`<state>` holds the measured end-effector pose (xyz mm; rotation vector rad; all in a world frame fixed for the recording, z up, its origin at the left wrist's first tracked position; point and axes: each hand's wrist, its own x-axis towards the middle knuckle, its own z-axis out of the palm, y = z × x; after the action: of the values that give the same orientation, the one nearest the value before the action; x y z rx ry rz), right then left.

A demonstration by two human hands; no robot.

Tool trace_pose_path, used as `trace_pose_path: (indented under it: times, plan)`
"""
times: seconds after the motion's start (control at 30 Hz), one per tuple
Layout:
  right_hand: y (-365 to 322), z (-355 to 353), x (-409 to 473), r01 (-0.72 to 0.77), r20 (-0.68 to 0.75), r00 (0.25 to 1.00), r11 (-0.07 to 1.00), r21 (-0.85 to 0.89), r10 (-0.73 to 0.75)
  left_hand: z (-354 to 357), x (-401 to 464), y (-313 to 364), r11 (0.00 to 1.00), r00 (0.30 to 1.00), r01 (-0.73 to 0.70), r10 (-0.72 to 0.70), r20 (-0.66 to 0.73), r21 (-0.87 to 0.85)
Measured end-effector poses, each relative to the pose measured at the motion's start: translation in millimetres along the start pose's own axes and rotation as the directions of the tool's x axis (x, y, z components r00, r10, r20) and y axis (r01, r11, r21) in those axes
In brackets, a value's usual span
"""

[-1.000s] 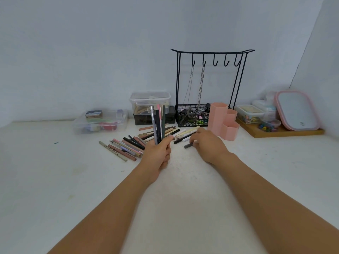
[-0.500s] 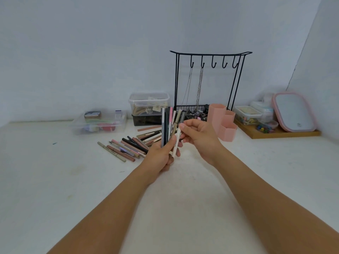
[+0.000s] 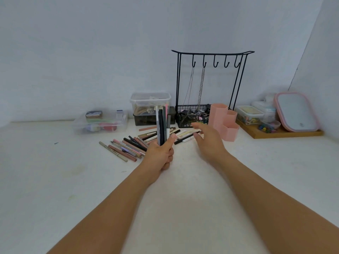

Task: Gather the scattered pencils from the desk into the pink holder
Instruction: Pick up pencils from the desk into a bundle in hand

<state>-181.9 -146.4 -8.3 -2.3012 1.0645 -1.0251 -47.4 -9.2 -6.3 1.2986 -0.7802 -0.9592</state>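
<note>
Pencils (image 3: 128, 146) lie scattered on the white desk (image 3: 55, 180) at centre frame, fanned out left of the left hand (image 3: 160, 156), with a few more (image 3: 185, 135) behind the right hand (image 3: 208, 142). The pink holder (image 3: 222, 121) stands right of centre, touching nothing but the desk, just beside a black wire rack (image 3: 211, 85) with chains on its hooks. Clear boxes (image 3: 102, 121) sit at the left by the wall; a wooden tray (image 3: 286, 133) with small boxes and a pink-rimmed lid sits at the far right. The left hand grips an upright bundle (image 3: 162, 125) of pencils, thumb across them. The right hand hovers open, fingers spread and blurred, holding nothing, between the bundle and the holder.
</note>
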Motion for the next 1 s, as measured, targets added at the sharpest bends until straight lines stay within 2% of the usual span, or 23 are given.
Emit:
trace_pose_path:
  times: [0.07, 0.13, 0.3, 0.53, 0.73, 0.83, 0.93, 1.0]
  plan:
    - [20.3, 0.2, 1.2, -0.015, 0.102, 0.994, 0.975, -0.22, 0.039, -0.1, 0.2, 0.8, 1.0, 0.999, 0.024, -0.025, -0.034, -0.014]
    - [27.6, 2.7, 1.7, -0.007, 0.192, 0.979, 0.955, -0.295, 0.067, 0.4, -0.6, 2.0, 0.999, 0.998, 0.038, -0.04, -0.054, -0.026]
    - [23.3, 5.8, 5.0, 0.114, 0.247, 0.969, 0.895, -0.431, -0.004, -0.3, -1.9, 4.5, 0.997, 0.997, 0.049, -0.052, -0.06, -0.057]
    - [16.3, 2.8, 3.9, 0.174, 0.281, 0.959, 0.86, -0.48, -0.037, 0.0, -4.6, 5.9, 0.996, 0.995, 0.079, -0.081, -0.063, -0.037]
    - [7.7, 2.0, 2.1, 0.226, 0.288, 0.952, 0.865, -0.448, -0.1, 0.3, -6.8, 5.3, 0.999, 0.999, 0.033, -0.034, -0.027, -0.036]
    - [-2.3, 2.3, -1.0, 0.223, 0.203, 0.966, 0.92, -0.323, -0.163, 1.8, -6.2, 5.7, 0.999, 0.999, 0.021, -0.022, -0.023, -0.044]
    - [-20.3, -2.5, -0.5, 0.166, -0.015, 0.986, 0.986, -0.026, -0.167, 3.0, -6.7, 7.5, 0.995, 0.999, 0.035, -0.034, 0.009, -0.091]
    - [-35.1, -8.1, -0.9, 0.071, -0.077, 0.996, 0.96, 0.272, -0.052, 2.6, -7.1, 8.5, 0.993, 0.999, 0.045, -0.043, 0.024, -0.108]
